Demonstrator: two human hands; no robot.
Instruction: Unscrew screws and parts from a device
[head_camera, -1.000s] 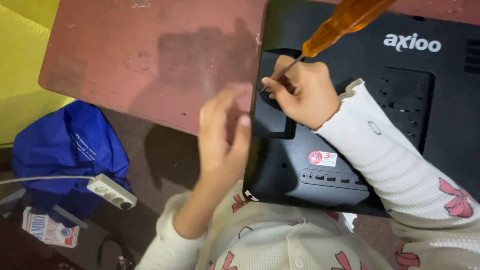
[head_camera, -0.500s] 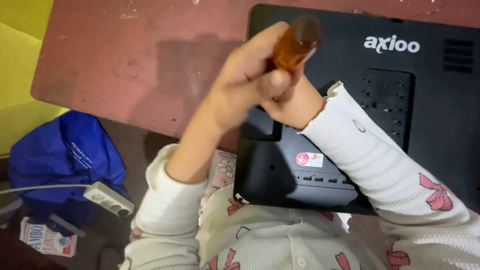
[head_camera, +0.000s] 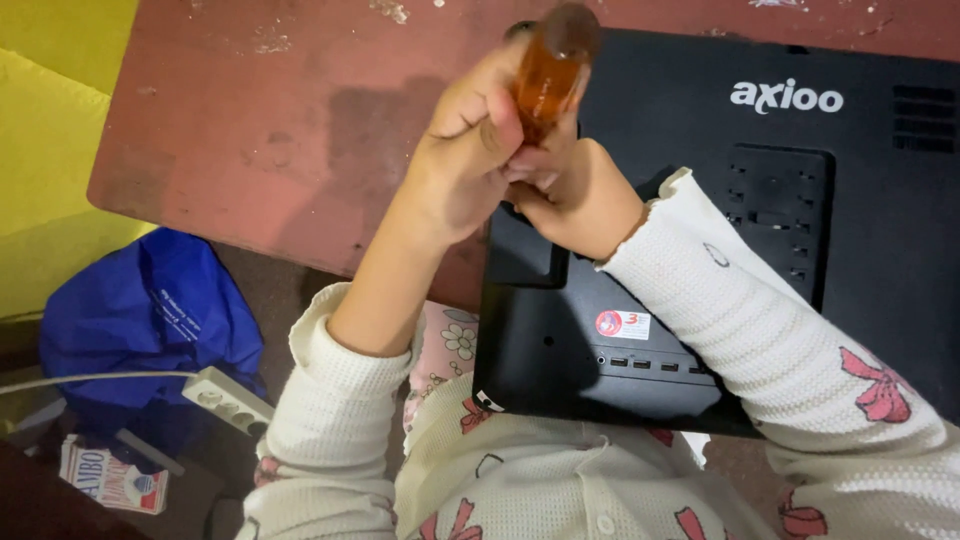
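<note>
Over the black monitor back (head_camera: 800, 250) on the red table (head_camera: 250, 130), I see the left hand (head_camera: 465, 160) clamped on the amber screwdriver handle (head_camera: 550, 70); right hand (head_camera: 580, 200) closed beneath, touching it.

screwdriver (head_camera: 548, 72): amber handle
monitor (head_camera: 860, 260): black
worktop (head_camera: 280, 130): reddish-brown
sleeves (head_camera: 760, 340): cream, red bows
bag (head_camera: 150, 320): blue
power strip (head_camera: 228, 400): white
</note>
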